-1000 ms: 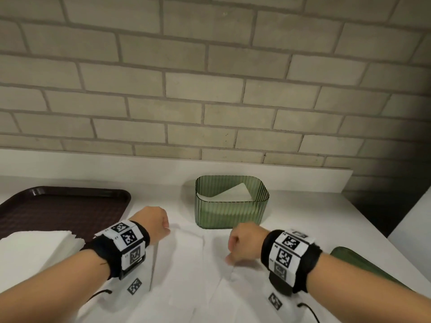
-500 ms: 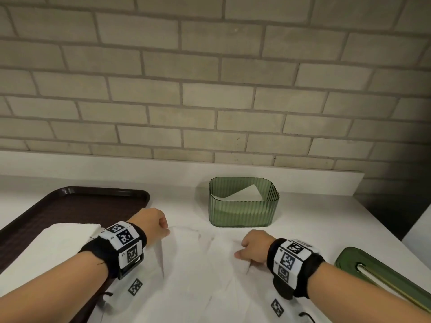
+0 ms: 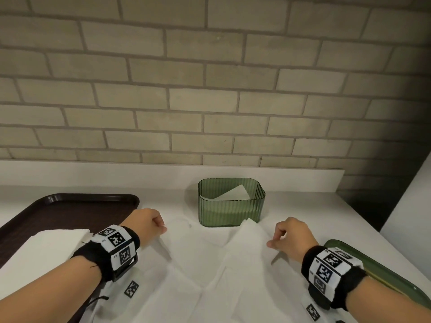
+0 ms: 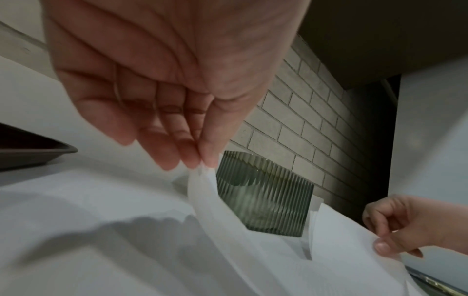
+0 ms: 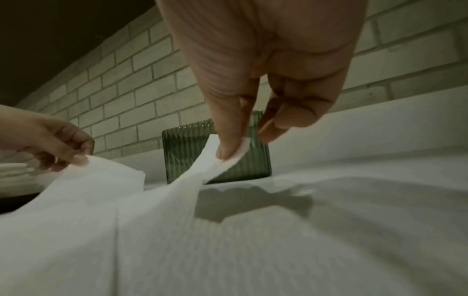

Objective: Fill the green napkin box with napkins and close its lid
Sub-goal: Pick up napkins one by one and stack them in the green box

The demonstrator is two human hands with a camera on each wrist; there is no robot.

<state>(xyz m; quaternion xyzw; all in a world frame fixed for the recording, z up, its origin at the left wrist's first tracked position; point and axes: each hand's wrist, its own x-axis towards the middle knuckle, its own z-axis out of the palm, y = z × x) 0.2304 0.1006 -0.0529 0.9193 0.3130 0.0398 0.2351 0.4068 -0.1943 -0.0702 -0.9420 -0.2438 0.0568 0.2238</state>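
A green ribbed napkin box stands open on the white counter near the wall, with a white napkin leaning inside it. In front of it a large white napkin is spread out, slightly lifted. My left hand pinches its left corner between thumb and fingers. My right hand pinches its right corner. The box also shows in the left wrist view and the right wrist view. The green lid lies flat at the right, behind my right wrist.
A dark brown tray sits at the left with a stack of white napkins on it. A brick wall and a low white ledge close off the back. The counter's right edge drops off beside a white panel.
Both hands have moved apart, the right hand going far to the right, and the napkin between them has opened out wider. The view has shifted slightly left.
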